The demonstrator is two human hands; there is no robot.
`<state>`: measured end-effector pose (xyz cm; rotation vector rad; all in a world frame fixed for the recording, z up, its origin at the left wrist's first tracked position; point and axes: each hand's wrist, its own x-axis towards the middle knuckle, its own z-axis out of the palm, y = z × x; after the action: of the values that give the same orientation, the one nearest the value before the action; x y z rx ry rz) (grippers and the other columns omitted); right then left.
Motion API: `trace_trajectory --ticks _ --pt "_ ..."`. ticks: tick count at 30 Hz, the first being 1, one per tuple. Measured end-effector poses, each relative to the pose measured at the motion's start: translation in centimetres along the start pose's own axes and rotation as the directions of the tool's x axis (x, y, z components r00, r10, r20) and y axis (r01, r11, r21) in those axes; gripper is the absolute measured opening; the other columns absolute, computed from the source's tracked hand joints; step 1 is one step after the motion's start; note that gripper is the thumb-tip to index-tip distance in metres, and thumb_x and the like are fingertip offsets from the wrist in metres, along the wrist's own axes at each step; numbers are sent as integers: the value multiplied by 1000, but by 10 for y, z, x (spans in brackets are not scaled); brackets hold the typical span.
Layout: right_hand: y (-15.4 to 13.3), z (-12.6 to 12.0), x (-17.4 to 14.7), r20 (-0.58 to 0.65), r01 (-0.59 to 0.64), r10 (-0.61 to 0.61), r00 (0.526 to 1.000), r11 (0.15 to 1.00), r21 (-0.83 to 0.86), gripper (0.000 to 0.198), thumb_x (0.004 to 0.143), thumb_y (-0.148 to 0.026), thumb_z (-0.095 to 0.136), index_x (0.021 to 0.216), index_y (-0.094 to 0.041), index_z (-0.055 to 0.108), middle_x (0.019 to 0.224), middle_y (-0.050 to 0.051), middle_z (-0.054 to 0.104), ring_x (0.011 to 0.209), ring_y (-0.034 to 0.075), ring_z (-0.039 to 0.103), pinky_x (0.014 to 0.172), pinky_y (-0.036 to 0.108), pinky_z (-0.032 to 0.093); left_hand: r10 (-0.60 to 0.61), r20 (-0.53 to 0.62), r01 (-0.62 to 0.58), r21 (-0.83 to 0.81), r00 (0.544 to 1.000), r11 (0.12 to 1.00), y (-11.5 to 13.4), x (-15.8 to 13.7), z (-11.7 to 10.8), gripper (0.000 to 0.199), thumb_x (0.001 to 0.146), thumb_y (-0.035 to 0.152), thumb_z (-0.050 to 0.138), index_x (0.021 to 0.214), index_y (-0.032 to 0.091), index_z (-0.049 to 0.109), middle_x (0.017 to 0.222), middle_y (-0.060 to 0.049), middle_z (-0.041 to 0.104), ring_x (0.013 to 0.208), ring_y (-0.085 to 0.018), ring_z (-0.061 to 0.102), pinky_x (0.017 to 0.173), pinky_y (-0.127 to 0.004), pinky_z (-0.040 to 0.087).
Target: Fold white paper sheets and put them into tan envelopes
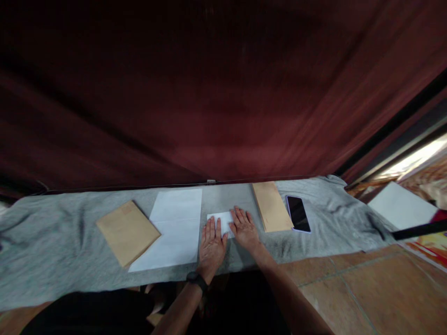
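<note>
A small folded piece of white paper [225, 223] lies on the grey cloth in front of me. My left hand [212, 244] rests flat on its left part, fingers stretched out. On its right edge lies my right hand [245, 229], also flat with the fingers extended. Both palms hide some of the paper. Just left of my left hand are large white sheets [176, 237] with a crease across them. To the right of my right hand sits a stack of long brown envelopes [273, 207].
A brown envelope stack [128, 232] overlaps the white sheets at the left. A phone [298, 214] lies beside the right envelopes. The grey cloth [335, 223] covers a narrow bench against a dark red surface [223, 116]. Tiled floor [349, 284] shows at lower right.
</note>
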<state>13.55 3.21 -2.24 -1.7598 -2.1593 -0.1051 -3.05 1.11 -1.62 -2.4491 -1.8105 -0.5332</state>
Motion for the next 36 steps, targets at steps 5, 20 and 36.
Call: trace_trajectory --ticks 5,20,36 --pt "0 2 2 -25 -16 16 1000 1000 4 54 102 -36 44 152 -17 41 158 13 38 146 28 37 119 49 26 -9 -46 9 5 999 1000 5 -13 4 57 96 20 37 151 4 36 157 -20 39 149 -29 30 119 -52 32" --pt "-23 -18 -42 -6 -25 26 1000 993 116 48 104 -27 38 149 -14 45 154 9 46 143 21 41 121 43 26 102 49 -101 -14 994 995 3 -8 5 56 98 25 37 151 7 39 160 -18 33 150 -29 27 121 -51 28" --pt "-11 -9 -17 11 -124 124 992 992 31 53 105 -36 37 152 -13 40 155 12 43 145 25 40 120 46 25 88 29 -86 -52 996 995 -4 7 2 59 100 33 36 151 5 38 158 -20 36 150 -30 29 120 -53 29"
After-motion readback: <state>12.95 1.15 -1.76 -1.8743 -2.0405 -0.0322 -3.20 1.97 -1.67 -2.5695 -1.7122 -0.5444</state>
